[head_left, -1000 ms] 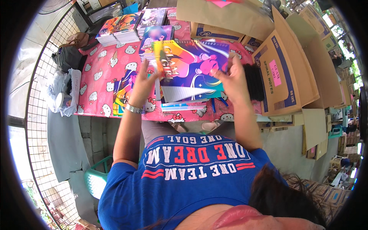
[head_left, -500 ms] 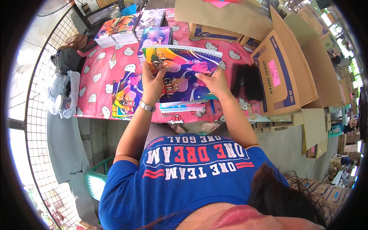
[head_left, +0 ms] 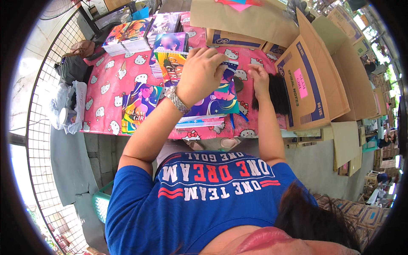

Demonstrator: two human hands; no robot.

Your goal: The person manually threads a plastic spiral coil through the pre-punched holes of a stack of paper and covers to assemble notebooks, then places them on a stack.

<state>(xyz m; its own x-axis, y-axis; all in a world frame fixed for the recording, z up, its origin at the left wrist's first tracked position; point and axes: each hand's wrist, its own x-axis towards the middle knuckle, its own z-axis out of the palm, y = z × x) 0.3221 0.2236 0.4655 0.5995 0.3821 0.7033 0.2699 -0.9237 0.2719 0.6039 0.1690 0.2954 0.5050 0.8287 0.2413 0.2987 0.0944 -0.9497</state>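
Observation:
My left hand is closed over the punched top edge of a colourful notebook with a yellow, orange and purple cover. The hand hides much of that cover. Beneath it lies another purple notebook cover. To the right, my right hand is raised with its fingers slightly bent and apart, beside a dense heap of fine black binding coils. Nothing is visible between its fingers. More colourful notebooks lie fanned out left of my left forearm.
Stacks of notebooks stand at the far left of the pink patterned tablecloth. An open cardboard box borders the right side. Blue pens lie near the front edge, and a white plastic bag hangs at the left corner.
Both hands were holding the notebook by its sides. It is now lower on the table, my left hand has shifted to its top edge, and my right hand has let go and moved right.

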